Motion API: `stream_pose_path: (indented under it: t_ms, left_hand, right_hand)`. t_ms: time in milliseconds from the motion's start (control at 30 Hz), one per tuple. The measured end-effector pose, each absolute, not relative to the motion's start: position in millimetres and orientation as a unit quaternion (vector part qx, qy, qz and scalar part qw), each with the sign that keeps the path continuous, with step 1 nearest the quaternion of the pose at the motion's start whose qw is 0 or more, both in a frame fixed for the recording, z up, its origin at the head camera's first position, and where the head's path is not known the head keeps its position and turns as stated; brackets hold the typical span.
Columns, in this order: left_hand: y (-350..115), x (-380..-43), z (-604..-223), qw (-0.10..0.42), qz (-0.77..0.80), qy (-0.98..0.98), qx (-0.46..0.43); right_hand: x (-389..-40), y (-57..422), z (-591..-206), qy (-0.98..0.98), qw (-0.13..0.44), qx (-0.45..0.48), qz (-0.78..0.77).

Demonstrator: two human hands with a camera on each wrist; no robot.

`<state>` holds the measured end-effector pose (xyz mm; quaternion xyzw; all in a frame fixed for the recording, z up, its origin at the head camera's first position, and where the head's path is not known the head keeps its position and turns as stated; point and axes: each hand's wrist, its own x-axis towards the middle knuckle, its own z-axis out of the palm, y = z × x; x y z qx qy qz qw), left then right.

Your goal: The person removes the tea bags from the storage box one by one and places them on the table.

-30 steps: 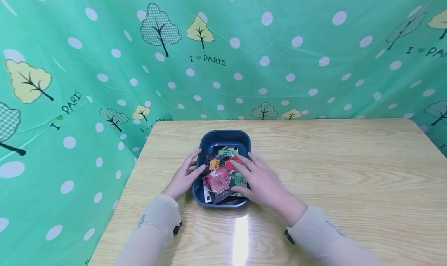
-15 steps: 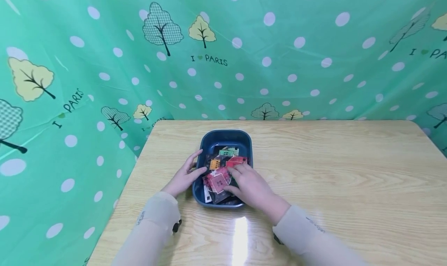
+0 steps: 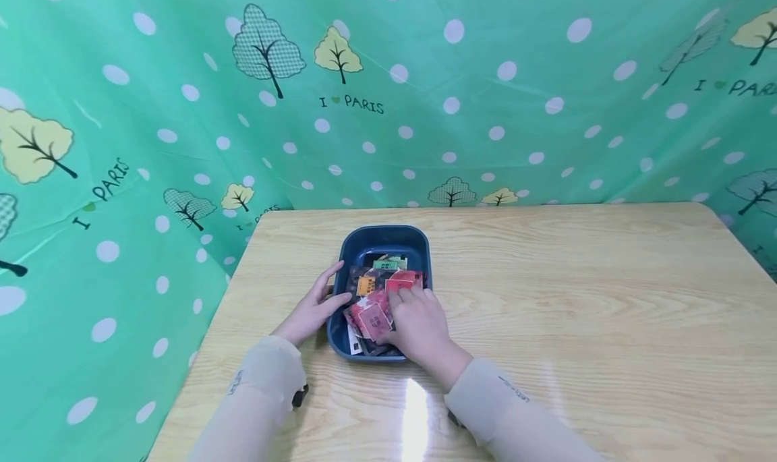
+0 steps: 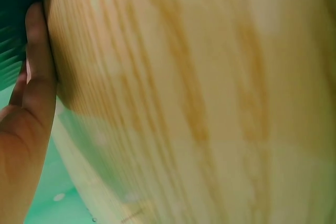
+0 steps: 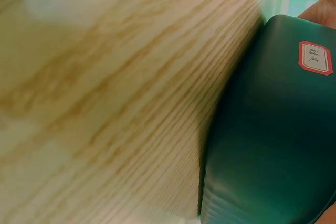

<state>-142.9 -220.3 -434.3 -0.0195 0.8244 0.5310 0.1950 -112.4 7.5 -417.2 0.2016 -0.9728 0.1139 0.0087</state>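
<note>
A dark blue plastic bin (image 3: 385, 238) stands at the left of the wooden table. It holds several flat printed packets: a green-labelled one (image 3: 386, 264), an orange-labelled one (image 3: 366, 286), a red one (image 3: 398, 284) and a pink one (image 3: 374, 322). My left hand (image 3: 309, 313) rests at the bin's left side, its thumb over the rim and its fingers straight along the outer wall. My right hand (image 3: 419, 324) reaches into the bin with bent fingers and thumb among the packets, beside the pink and red ones. Its fingertips are partly hidden, so a grip is not visible.
The light wooden table (image 3: 577, 300) extends far to the right of the bin. A green curtain (image 3: 498, 98) hangs behind and at the left. In the right wrist view, a red-bordered label (image 5: 315, 58) shows on the bin's outer wall.
My right hand has moved left and down into the packets, its fingers bending more and covering the green packet beneath. The pink packet has turned slightly. My left hand stays at the rim.
</note>
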Motion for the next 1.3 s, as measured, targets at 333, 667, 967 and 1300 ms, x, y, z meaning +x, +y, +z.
stream_pose_path:
  t_ms: [333, 667, 967, 1300]
  left_hand:
    - [-219.5, -142.1, -433.4, 0.205, 0.539, 0.816, -0.023]
    - [-218.8, -142.9, -435.1, 0.208, 0.548, 0.81, -0.016]
    - [-219.0, -141.8, -434.2, 0.215, 0.556, 0.803, -0.029]
    - [-217.4, -142.2, -434.7, 0.218, 0.566, 0.794, -0.034]
  right_hand:
    - [-107.9, 12.4, -418.3, -0.952, 0.043, 0.192, 0.236]
    - [-105.9, 19.8, -425.7, -0.896, 0.087, 0.177, 0.397]
    - [-107.7, 27.5, -415.6, -0.848, 0.053, 0.113, 0.516]
    - [-125.4, 68.1, -400.8, -0.658, 0.028, -0.088, 0.748]
